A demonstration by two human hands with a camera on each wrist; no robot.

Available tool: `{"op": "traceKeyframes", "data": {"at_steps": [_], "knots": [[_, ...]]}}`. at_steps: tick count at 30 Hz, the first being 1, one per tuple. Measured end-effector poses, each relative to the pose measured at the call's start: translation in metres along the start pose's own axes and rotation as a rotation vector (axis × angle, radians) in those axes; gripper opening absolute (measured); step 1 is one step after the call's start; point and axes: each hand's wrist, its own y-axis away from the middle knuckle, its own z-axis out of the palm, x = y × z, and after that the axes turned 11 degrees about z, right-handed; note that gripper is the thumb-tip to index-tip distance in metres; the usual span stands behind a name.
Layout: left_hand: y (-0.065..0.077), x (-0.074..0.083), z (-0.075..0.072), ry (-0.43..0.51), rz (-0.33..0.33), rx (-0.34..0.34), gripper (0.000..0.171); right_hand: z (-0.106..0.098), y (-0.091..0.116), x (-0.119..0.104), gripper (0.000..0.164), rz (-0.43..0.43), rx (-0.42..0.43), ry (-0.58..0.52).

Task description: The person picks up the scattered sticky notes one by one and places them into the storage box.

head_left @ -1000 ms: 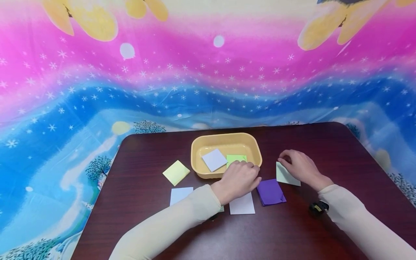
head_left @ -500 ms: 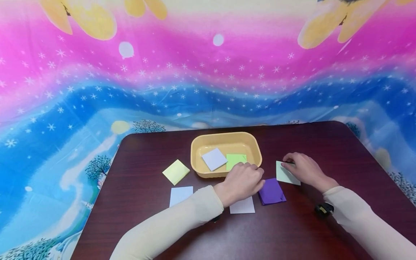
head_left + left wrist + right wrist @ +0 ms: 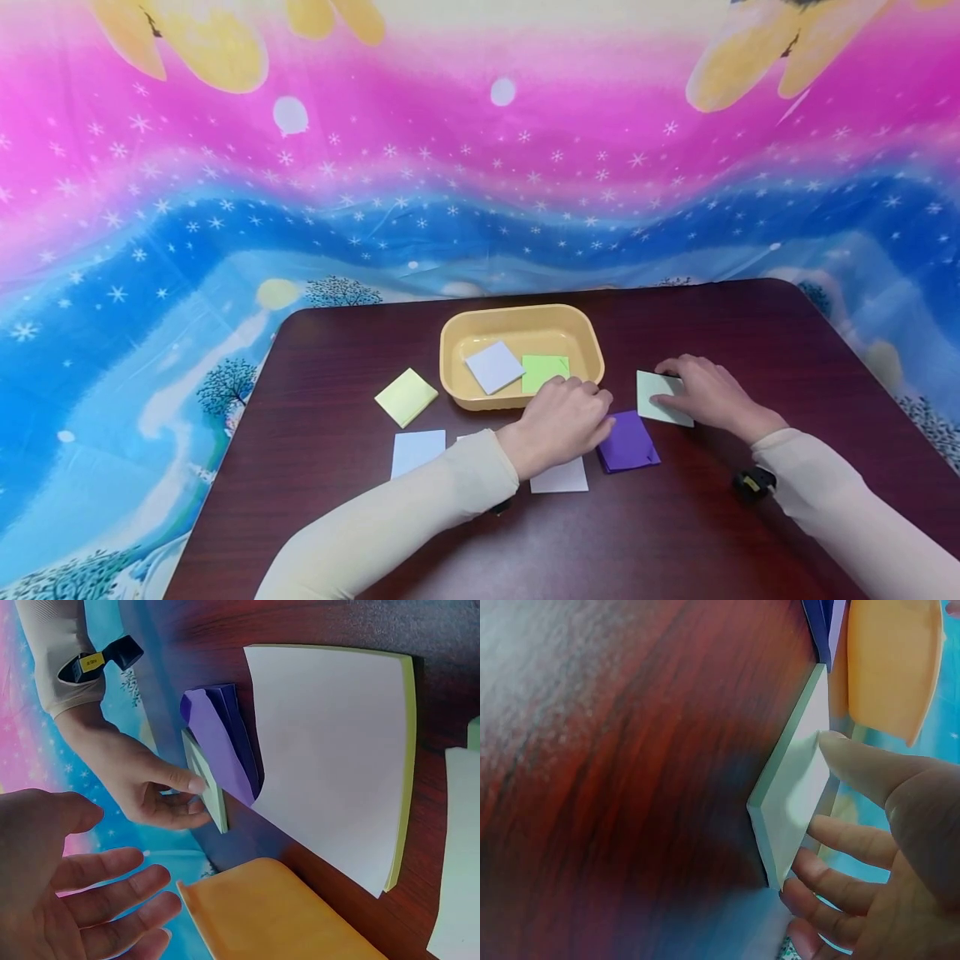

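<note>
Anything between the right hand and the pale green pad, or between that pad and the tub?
Nothing visible separates the right hand from the pale green pad; they overlap. Toward the tub, the left hand is by the near right corner and may crowd that side; farther back, nothing visible blocks.

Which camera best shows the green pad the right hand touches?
Right wrist view: the green pad looks biggest. Head: the right hand partly covers it. Left wrist: slanted, partly hidden behind the purple pad.
</note>
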Motion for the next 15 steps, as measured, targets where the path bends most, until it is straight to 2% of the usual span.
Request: {"op": "traceKeyframes", "data": {"at_steps": [8, 15], "knots": [[0.0017, -0.0003, -0.0011, 0.002, -0.003, -0.002, 0.023, -0.0024, -0.0002, -0.0009, 0.056, 0.003, 0.002, 0.017], [0.0019, -0.0005, -0.0004, 0.0, -0.006, -0.011, 0.024, -0.0031, -0.001, -0.0024, 0.056, 0.018, -0.013, -0.012]]}}
